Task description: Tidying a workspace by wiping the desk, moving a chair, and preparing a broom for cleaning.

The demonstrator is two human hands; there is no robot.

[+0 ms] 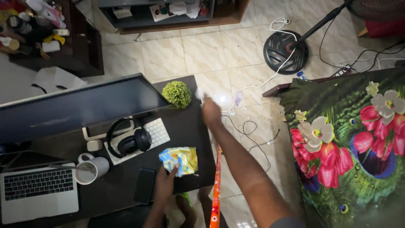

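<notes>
A view from above of a dark worktop (126, 190) and a pale tiled floor (202, 50). The person's left hand (165, 183) rests near the worktop's front right corner, its grip pinched on the lower left edge of a crumpled yellow and blue snack packet (180, 160), which lies flat on the worktop just beyond the fingers. The right hand (211, 110) is raised past the worktop's right edge, blurred with motion, so whether its grip is apart or together cannot be told; something small and white shows at its fingertips, too blurred to name. Just left of that hand sits a round green ball plant (177, 93) at the worktop's back right corner. A white mug (90, 169) stands beside an open laptop (38, 190); what the mug holds cannot be seen. A black phone (144, 185) lies just left of the left hand. Black headphones (130, 141) rest on a white keyboard (157, 131) in front of a wide monitor (80, 105). To the right of the worktop the floor is open, crossed by loose cables (249, 126), then meets a bed with a floral cover (350, 147). An orange patterned stick (216, 190) leans by the worktop's right edge.
</notes>
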